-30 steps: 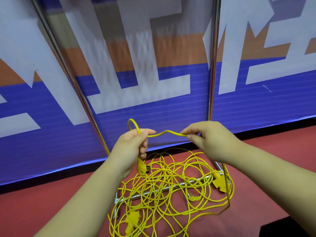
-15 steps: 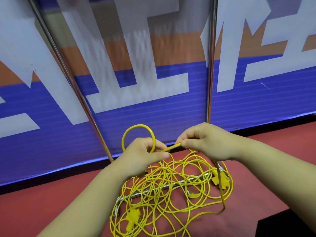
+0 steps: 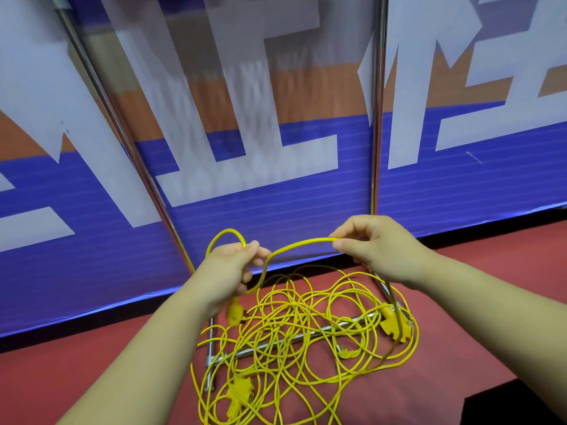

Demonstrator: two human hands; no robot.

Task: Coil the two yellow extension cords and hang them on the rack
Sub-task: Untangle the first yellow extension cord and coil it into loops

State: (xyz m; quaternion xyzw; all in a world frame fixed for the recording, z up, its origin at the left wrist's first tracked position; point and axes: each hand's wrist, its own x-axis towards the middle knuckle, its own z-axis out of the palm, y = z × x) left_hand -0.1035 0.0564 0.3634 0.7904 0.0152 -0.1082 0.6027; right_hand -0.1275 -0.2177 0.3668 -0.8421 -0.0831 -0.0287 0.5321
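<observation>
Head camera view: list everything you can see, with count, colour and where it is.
thin yellow extension cord: tangled, count unclear, yellow, piled on the floor over the rack's base; one stretch lifted.
yellow plastic plug ends: at least three, yellow, in the pile; one hangs below the left hand.
shiny metal tube rack: one, silver, uprights against the banner, base bars on the floor.
printed banner wall: one, blue, white and orange, behind the rack.
red floor: one, red, underneath.
hands: two; left hand grips the cord below a small loop, right hand pinches it.
</observation>
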